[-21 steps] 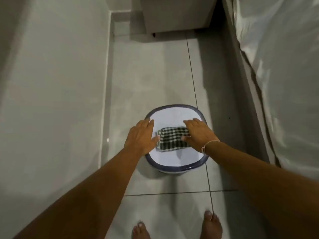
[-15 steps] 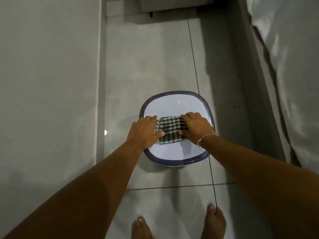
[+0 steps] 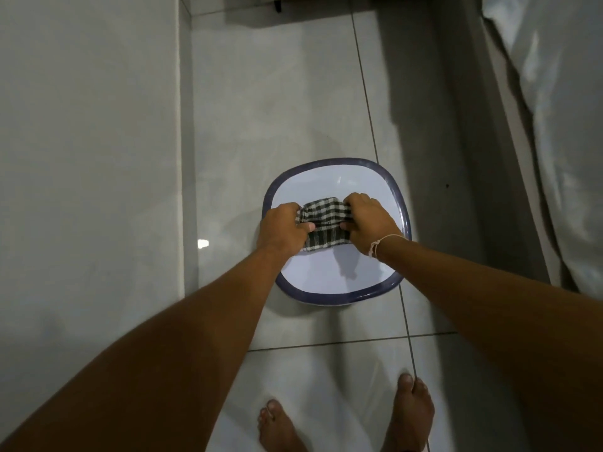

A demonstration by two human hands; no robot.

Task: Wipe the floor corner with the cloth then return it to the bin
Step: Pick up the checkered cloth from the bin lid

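Note:
A white bin with a dark blue rim (image 3: 332, 164) stands on the tiled floor in front of me. Over its opening I hold a folded black-and-white checked cloth (image 3: 324, 223). My left hand (image 3: 284, 228) pinches the cloth's left end and my right hand (image 3: 368, 223) pinches its right end, so the cloth stretches between them just above the bin's inside. The upper fold is bunched and raised. A thin white bracelet circles my right wrist.
A pale wall (image 3: 88, 158) runs along the left, meeting the floor in a corner at the top left. A bed with a white sheet (image 3: 561, 141) lines the right side. A cabinet's foot (image 3: 277, 4) shows at the top. My bare feet (image 3: 411, 415) stand below the bin.
Both hands have gone from resting flat on the cloth to gripping its ends and lifting it slightly. The view has tilted down and closer to the bin.

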